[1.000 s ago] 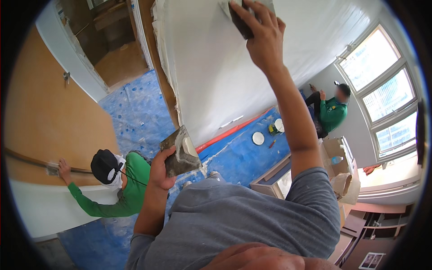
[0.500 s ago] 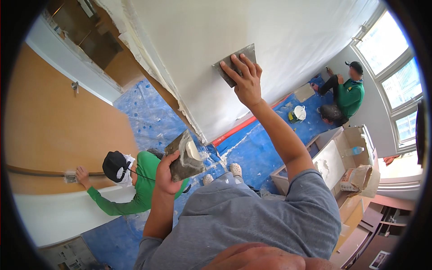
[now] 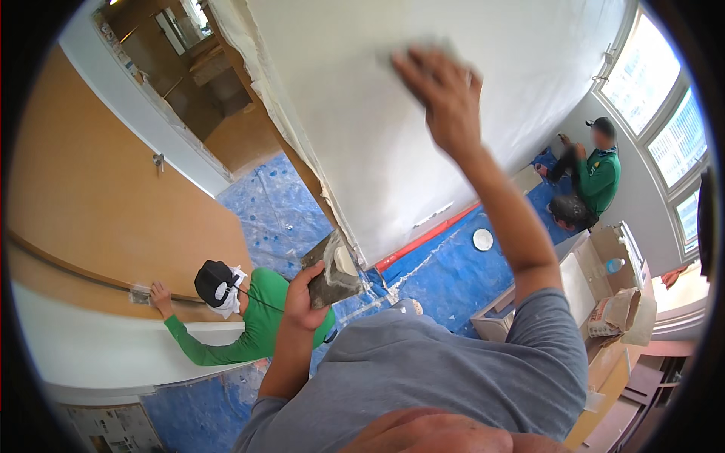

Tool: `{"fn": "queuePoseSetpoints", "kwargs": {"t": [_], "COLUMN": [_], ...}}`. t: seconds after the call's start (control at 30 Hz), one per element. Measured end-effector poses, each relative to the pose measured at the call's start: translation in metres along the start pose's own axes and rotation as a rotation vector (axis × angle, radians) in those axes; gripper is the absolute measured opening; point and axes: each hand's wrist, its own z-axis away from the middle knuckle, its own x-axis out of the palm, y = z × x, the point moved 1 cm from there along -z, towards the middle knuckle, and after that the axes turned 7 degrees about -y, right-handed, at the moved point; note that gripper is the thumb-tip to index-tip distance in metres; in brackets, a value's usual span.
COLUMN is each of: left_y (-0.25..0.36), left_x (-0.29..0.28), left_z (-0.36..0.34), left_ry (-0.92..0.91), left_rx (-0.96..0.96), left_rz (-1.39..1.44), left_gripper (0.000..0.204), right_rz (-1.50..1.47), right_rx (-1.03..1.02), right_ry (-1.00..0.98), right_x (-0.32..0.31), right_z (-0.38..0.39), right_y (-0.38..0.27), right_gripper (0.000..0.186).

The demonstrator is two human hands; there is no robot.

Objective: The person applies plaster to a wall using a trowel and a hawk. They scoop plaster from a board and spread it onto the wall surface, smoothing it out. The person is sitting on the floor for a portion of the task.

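Note:
My left hand (image 3: 306, 303) grips a grey, smeared rectangular plastering blade (image 3: 326, 288) at chest height, near the wall's outer corner. A dollop of white putty (image 3: 345, 261) lies on its face. Higher up, my right hand (image 3: 451, 109) is stretched out to the white wall (image 3: 332, 143), its fingers laid over a second grey blade (image 3: 440, 47). Motion smears this hand and its blade, so the blade's edge against the wall is unclear. Around the blade the wall surface looks smooth and whitish, with a ragged plaster strip down its left edge.
Blue sheeting (image 3: 453, 291) covers the floor, with a red strip (image 3: 427, 239) along the wall's foot. A co-worker in green (image 3: 264, 317) crouches at left by a wooden door (image 3: 128, 189); another (image 3: 602, 185) sits near the windows. A white-topped bucket (image 3: 482, 240) and open cabinet (image 3: 578, 283) stand right.
My right hand has swept up and to the right along the wall with its blade. The whole view has shifted, and my left hand still holds its blade with putty.

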Motion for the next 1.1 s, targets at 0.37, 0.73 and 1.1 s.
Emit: {"fn": "queuePoseSetpoints", "kwargs": {"t": [0.37,0.73,1.1], "left_y": [-0.007,0.012,0.006], "left_x": [-0.012,-0.023,-0.003], "left_z": [0.001,0.025,0.010], "left_ry": [-0.071,0.073,-0.023], "left_rx": [-0.029,0.030,0.041], "left_rz": [0.097,0.071,-0.025], "left_gripper": [0.036,0.030,0.037], "right_rz": [0.014,-0.134,-0.207], "right_rx": [-0.087,0.102,0.130], "right_ry": [0.248,-0.062,-0.429], "right_x": [-0.060,0.054,0.086], "right_z": [-0.179,0.025,0.146], "right_y": [-0.005,-0.042,-0.053], "right_gripper": [0.050,0.077,0.070]}}
